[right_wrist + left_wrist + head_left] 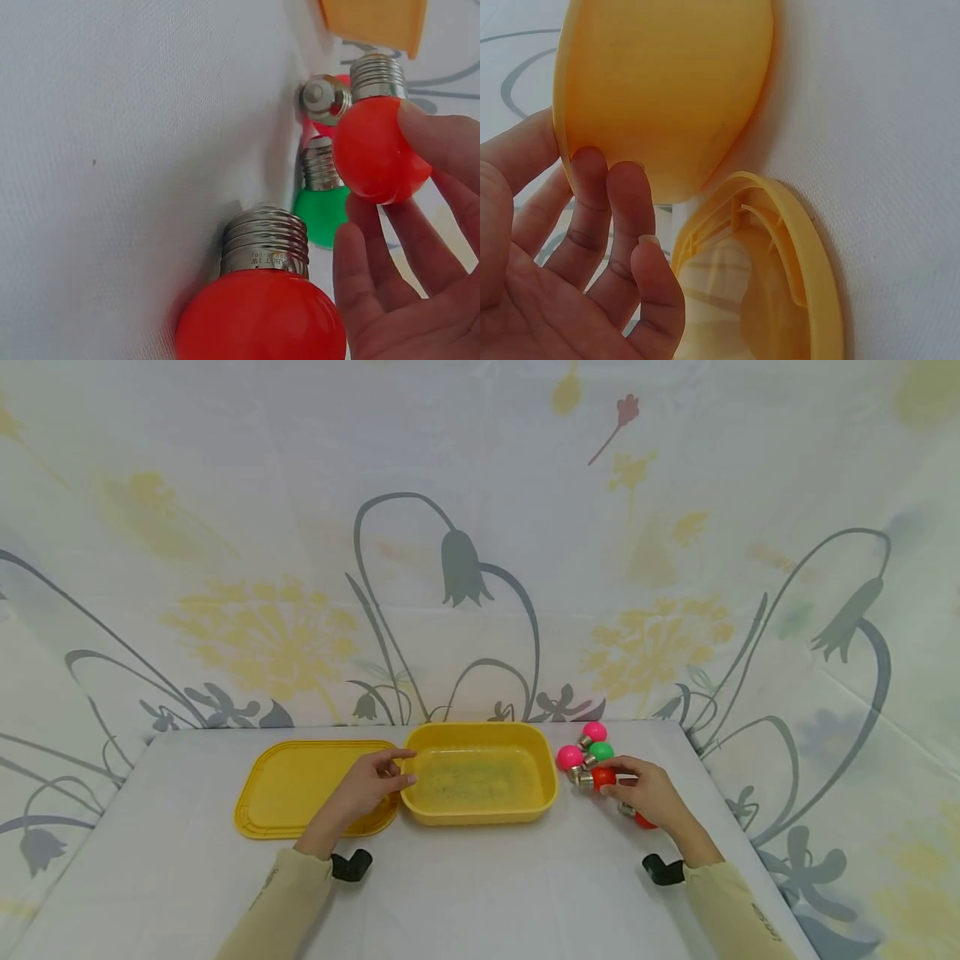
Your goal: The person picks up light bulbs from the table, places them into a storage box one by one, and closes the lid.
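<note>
My left hand point(372, 783) grips the left rim of a yellow plastic tub point(480, 817), its curled fingers point(630, 202) against the outer wall. My right hand point(647, 792) pinches a red light bulb point(379, 146) by its round part between thumb and fingertips, with the metal screw base pointing away from the palm. A second red bulb point(262, 319) lies on the table below that hand. Just beyond the held bulb are a green bulb point(602, 750) and two pink bulbs point(569, 758), close together to the right of the tub.
A yellow lid point(292, 789) lies flat to the left of the tub, partly behind my left hand and forearm. The white cloth-covered table point(480, 893) meets a flower-patterned fabric backdrop point(480, 610) at its far edge.
</note>
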Demonstrator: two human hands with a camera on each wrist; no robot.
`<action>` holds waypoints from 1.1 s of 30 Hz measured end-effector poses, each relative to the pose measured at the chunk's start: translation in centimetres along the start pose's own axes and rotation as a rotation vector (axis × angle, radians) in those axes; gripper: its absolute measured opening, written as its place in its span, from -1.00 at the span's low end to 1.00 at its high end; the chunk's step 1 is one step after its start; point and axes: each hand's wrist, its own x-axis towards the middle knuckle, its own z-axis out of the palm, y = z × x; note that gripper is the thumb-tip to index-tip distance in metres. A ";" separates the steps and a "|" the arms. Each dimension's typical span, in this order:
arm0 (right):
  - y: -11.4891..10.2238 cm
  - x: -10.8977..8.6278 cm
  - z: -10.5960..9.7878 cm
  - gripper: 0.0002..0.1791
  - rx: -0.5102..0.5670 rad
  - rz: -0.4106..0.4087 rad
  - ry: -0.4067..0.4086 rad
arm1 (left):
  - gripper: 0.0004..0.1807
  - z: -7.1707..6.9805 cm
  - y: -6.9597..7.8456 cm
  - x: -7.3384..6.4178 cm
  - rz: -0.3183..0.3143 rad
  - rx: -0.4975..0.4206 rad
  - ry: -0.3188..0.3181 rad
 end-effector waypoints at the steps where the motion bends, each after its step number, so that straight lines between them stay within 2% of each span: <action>1: -0.1 0.0 0.0 -0.54 0.009 -0.006 0.005 | -0.52 0.0 0.0 0.0 -0.002 0.002 0.001; 6: -0.3 -0.1 0.0 -0.55 0.053 -0.015 0.037 | -0.52 0.0 0.1 -0.1 -0.006 0.014 0.007; 15: -0.6 -0.1 0.1 -0.55 0.065 -0.016 0.066 | -0.52 0.1 0.2 -0.2 0.002 0.022 0.011; 20: -1.3 -0.1 0.5 -0.55 0.130 -0.035 0.104 | -0.52 0.0 0.3 -0.3 -0.009 0.009 0.011; 25: -2.0 -0.3 1.0 -0.54 0.219 -0.057 0.104 | -0.52 -0.1 0.4 -0.4 -0.020 -0.005 0.012; 33: -3.0 -0.8 1.4 -0.54 0.221 -0.070 0.100 | -0.52 0.0 0.5 -0.3 -0.027 -0.004 0.007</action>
